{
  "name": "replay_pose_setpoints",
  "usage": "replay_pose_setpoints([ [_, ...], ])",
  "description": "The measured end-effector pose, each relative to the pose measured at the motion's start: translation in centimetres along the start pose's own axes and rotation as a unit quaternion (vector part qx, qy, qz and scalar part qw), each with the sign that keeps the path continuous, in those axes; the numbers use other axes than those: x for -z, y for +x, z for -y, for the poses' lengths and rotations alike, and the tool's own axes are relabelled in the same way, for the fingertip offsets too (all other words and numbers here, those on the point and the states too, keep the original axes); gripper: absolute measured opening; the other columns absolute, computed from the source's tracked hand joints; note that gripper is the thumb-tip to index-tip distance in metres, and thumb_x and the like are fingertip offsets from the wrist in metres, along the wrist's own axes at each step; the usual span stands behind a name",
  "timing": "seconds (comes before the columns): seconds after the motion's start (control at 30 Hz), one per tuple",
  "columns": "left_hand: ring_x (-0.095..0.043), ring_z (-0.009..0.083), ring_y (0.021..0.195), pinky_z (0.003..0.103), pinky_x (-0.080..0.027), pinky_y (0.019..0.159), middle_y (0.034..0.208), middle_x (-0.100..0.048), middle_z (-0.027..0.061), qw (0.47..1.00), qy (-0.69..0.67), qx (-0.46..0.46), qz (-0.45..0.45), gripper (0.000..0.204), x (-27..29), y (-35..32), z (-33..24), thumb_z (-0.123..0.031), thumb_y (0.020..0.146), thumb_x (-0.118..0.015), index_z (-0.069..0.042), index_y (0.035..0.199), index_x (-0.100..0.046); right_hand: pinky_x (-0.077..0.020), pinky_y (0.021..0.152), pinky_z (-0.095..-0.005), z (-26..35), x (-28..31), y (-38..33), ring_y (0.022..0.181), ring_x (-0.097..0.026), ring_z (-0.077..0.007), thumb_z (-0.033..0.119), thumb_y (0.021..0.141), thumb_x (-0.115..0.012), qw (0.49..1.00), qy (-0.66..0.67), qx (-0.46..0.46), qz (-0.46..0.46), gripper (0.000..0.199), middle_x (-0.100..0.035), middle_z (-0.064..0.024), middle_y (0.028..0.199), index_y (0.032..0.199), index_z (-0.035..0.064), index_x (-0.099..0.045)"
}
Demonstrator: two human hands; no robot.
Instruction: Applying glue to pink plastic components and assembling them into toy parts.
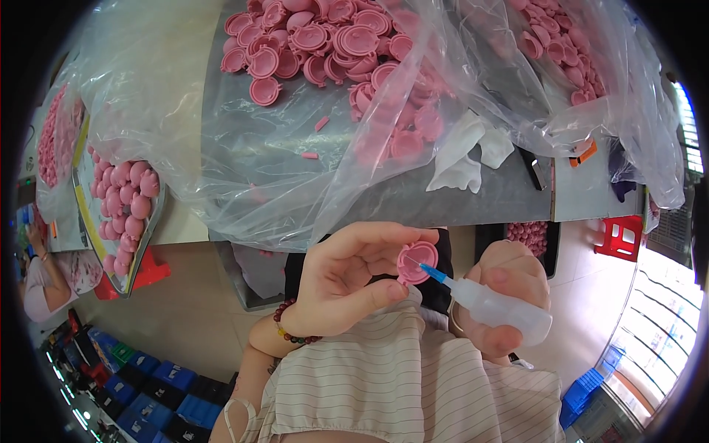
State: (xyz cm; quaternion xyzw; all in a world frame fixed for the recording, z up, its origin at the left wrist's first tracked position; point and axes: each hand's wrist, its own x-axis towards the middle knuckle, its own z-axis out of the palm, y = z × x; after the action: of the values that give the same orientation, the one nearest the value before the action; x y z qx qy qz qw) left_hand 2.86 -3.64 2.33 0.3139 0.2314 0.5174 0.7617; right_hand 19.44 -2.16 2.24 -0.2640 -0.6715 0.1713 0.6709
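Note:
Between thumb and fingers, my left hand [347, 277] grips a round pink plastic cup-shaped part [408, 275], its hollow side facing up toward me. A white squeeze bottle [509, 310] with a blue needle tip [434, 274] lies in my right hand [509, 277], the fingers wrapped round it. The needle points left into the pink part's hollow; whether it touches the inner surface I cannot tell. Beyond my hands, a heap of similar pink parts [310, 37] lies on the grey table top [258, 140], partly under clear plastic sheeting [295, 210].
Crumpled white tissue [458, 159] and a black-handled tool [530, 168] lie at the table's right. A tray of pink balls [122, 203] stands left, a dark bin of pink pieces [526, 238] below right. A red stool [619, 238] stands further right. Another person's arm [46, 273] shows far left.

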Motion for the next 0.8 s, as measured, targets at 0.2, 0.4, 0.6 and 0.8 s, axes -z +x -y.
replay_pose_setpoints([
  [0.2, -0.051, 0.023, 0.102, 0.031, -0.041, 0.087, 0.114, -0.046, 0.0269, 1.0, 0.008, -0.012, 0.002, 0.046, 0.2, 0.0, 0.0, -0.001, 0.071, -0.065, 0.003, 0.111, -0.042, -0.0289, 0.028, -0.0218, 0.1, -0.2, 0.5, 0.044, -0.045, -0.0136, 0.041, 0.086, -0.042, 0.998, -0.037, 0.036, -0.02, 0.046, -0.057, -0.012, 0.065, 0.078, -0.003, -0.051],
  [0.4, -0.05, 0.0231, 0.103, 0.032, -0.041, 0.087, 0.115, -0.045, 0.0246, 0.995, 0.066, -0.066, 0.026, 0.043, 0.5, 0.1, 0.2, 0.006, 0.072, -0.059, 0.005, 0.111, -0.043, -0.0193, 0.037, -0.0224, -0.9, -0.2, -0.8, 0.046, -0.034, -0.0105, 0.05, 0.082, -0.041, 0.996, -0.018, 0.031, -0.08, 0.058, -0.04, -0.004, 0.06, 0.089, -0.0054, -0.054],
  [0.6, -0.05, 0.0225, 0.103, 0.031, -0.042, 0.087, 0.116, -0.046, 0.0211, 0.989, 0.114, -0.097, 0.006, 0.039, 0.3, -0.1, 0.2, 0.012, 0.071, -0.054, 0.007, 0.109, -0.047, -0.0196, 0.037, -0.0224, -0.3, -0.4, -0.4, 0.046, -0.033, -0.0106, 0.051, 0.082, -0.04, 0.999, -0.036, 0.004, -0.037, 0.058, -0.039, -0.0035, 0.059, 0.089, -0.005, -0.055],
  [0.8, -0.051, 0.0239, 0.103, 0.031, -0.041, 0.087, 0.115, -0.047, 0.0218, 0.978, 0.173, -0.12, -0.002, 0.037, 0.4, -0.2, 0.3, 0.012, 0.071, -0.055, 0.007, 0.107, -0.049, -0.0221, 0.04, -0.0225, -0.3, -0.3, -0.8, 0.05, -0.035, -0.0113, 0.051, 0.082, -0.04, 0.999, -0.024, 0.002, -0.041, 0.058, -0.04, -0.0041, 0.061, 0.092, -0.0045, -0.053],
])
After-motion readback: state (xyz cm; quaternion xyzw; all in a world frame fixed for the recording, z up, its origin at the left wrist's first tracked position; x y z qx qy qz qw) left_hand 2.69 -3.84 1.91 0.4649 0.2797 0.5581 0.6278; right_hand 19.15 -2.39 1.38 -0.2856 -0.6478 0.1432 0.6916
